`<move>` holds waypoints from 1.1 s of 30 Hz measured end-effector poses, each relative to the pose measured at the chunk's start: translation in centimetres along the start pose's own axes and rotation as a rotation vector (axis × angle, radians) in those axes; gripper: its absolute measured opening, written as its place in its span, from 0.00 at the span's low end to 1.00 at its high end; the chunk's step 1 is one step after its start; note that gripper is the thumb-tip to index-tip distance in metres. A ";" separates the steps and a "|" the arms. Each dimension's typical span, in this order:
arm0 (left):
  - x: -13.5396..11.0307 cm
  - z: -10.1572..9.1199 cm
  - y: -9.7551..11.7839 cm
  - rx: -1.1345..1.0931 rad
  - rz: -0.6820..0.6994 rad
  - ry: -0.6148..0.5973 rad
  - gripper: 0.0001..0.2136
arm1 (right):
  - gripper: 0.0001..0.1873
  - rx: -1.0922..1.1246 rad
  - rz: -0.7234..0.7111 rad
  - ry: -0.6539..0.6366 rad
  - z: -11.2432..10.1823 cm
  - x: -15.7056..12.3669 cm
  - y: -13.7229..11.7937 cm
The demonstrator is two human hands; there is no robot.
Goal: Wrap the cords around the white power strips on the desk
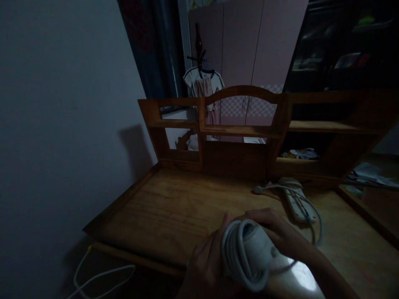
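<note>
Dimly lit wooden worktop (162,211). I saw the left hand (204,265) and right hand (277,230), fingers closed round a white appliance (264,253) wrapped in cord (235,253); a power strip (297,205) lay nearby.

Glossy white plastic appliance (268,257); grained wood desk (174,207).

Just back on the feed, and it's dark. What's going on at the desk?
A person holds a white appliance in both hands over the near edge of a wooden desk. Its white cord is wound in a coil round one end. The left hand grips by the coil; the right hand wraps over the top. Behind them a power strip lies on the desk with its cable looped beside it.
</note>
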State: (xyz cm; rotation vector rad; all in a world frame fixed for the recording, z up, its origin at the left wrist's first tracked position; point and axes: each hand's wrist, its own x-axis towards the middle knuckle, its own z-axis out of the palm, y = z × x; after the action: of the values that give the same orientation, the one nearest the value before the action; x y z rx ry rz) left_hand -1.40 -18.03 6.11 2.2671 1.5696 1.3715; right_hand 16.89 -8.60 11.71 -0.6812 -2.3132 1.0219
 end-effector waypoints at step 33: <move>4.3 1.5 -3.7 -1.044 -0.942 -0.199 0.27 | 0.17 -0.793 -0.298 0.257 2.0 -4.4 -4.8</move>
State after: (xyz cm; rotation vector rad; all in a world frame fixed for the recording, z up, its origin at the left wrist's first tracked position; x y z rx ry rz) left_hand -2.73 -12.29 6.05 0.8378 1.1255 1.1546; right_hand 17.81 -15.23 13.20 -0.6636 -2.4449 -0.1466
